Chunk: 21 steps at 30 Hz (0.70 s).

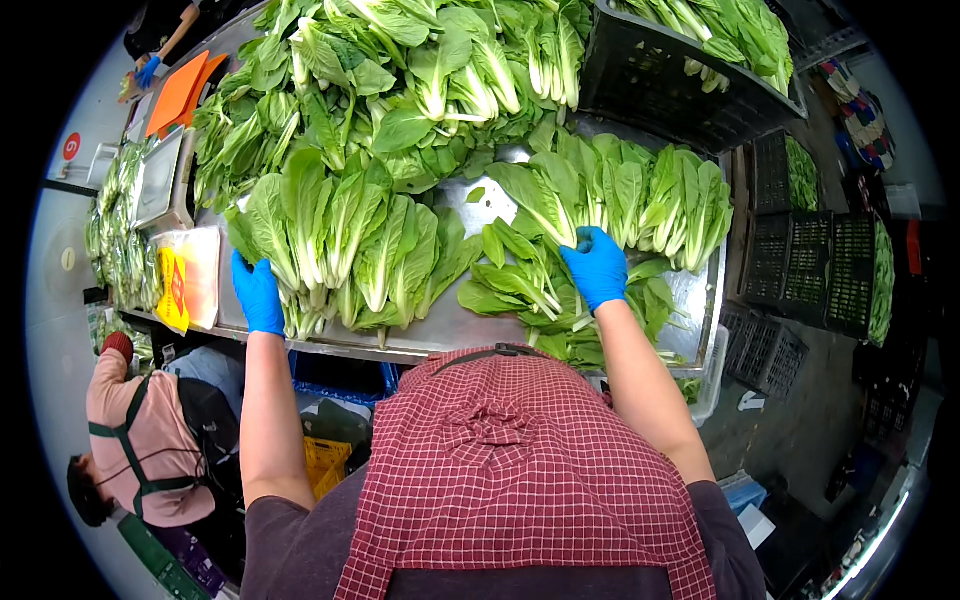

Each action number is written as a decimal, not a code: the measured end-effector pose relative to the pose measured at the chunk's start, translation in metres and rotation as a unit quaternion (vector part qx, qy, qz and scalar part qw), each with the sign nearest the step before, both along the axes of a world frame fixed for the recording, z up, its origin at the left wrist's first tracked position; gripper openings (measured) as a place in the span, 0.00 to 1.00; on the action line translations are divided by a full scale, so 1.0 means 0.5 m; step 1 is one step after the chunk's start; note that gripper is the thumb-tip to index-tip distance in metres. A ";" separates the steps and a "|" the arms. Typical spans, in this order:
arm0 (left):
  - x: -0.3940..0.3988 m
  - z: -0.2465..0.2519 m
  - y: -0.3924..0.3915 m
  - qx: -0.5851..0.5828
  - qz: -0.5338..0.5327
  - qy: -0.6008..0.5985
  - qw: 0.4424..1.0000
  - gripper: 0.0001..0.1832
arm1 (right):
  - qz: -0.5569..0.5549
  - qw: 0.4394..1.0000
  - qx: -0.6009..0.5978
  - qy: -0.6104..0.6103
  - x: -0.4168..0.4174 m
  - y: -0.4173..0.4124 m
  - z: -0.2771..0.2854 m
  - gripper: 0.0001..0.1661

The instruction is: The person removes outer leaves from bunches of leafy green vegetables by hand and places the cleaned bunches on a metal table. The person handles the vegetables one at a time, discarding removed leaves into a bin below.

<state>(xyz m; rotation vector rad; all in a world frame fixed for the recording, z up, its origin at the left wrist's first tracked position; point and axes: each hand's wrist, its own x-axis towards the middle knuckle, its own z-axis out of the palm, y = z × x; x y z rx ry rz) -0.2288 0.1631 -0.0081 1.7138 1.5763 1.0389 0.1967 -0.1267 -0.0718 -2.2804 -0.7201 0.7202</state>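
Observation:
My left hand (258, 298), in a blue glove, is at the left end of a row of leafy green heads (345, 240), beside the outermost leaves. Its thumb and fingers are apart, and I see nothing gripped in it. The gloved fingers of my right hand (596, 268) close on the pale stem base of one leafy green head (546, 201), whose leaves point up and left. Just right of that head, more heads (660, 199) lie side by side. Loose leaves (517, 277) are scattered left of my right hand on the metal table (469, 319).
A large heap of greens (420, 82) covers the table's far side. A black crate (660, 82) of greens stands at the far right. Left are a scale (159, 180), plastic bags (196, 266) and bagged greens (120, 225). A co-worker (154, 450) sits at lower left; stacked crates (810, 262) stand right.

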 end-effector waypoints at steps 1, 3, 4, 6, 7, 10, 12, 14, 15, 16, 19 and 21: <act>0.010 0.005 -0.010 0.042 0.013 0.006 0.999 0.28 | -0.031 0.996 0.034 0.073 0.005 0.000 -0.006 0.28; 0.038 0.048 -0.038 0.115 0.027 0.090 0.989 0.30 | -0.095 0.966 0.100 0.217 0.013 -0.002 -0.014 0.27; 0.072 0.076 -0.061 0.169 0.028 0.129 0.977 0.31 | -0.127 0.936 0.130 0.303 0.014 -0.003 -0.002 0.24; 0.141 0.105 -0.105 0.226 0.007 0.114 0.967 0.30 | -0.122 0.911 0.169 0.355 0.009 -0.014 0.022 0.22; 0.184 0.109 -0.140 0.225 -0.038 0.015 0.974 0.28 | -0.116 0.897 0.186 0.383 0.002 -0.019 0.031 0.20; 0.282 0.088 -0.260 -0.004 -0.235 -0.033 0.971 0.17 | -0.081 0.901 0.240 0.353 -0.040 -0.026 0.088 0.19; 0.382 0.115 -0.347 -0.259 -0.285 -0.087 0.919 0.16 | -0.053 0.901 0.270 0.336 -0.062 -0.034 0.114 0.19; 0.440 0.081 -0.390 -0.359 -0.286 -0.154 0.875 0.20 | -0.013 0.913 0.260 0.315 -0.085 -0.044 0.125 0.19; 0.464 0.073 -0.405 -0.381 -0.275 -0.197 0.861 0.22 | 0.006 0.918 0.255 0.303 -0.092 -0.053 0.128 0.19; 0.482 0.067 -0.410 -0.409 -0.270 -0.217 0.844 0.22 | 0.045 0.957 0.195 0.211 -0.102 -0.050 0.142 0.16; 0.507 0.052 -0.398 -0.473 -0.271 -0.243 0.803 0.24 | 0.222 0.944 0.243 -0.021 -0.104 -0.083 0.160 0.12; 0.503 0.037 -0.383 -0.496 -0.287 -0.222 0.789 0.25 | 0.200 0.939 0.277 0.042 -0.110 -0.096 0.150 0.12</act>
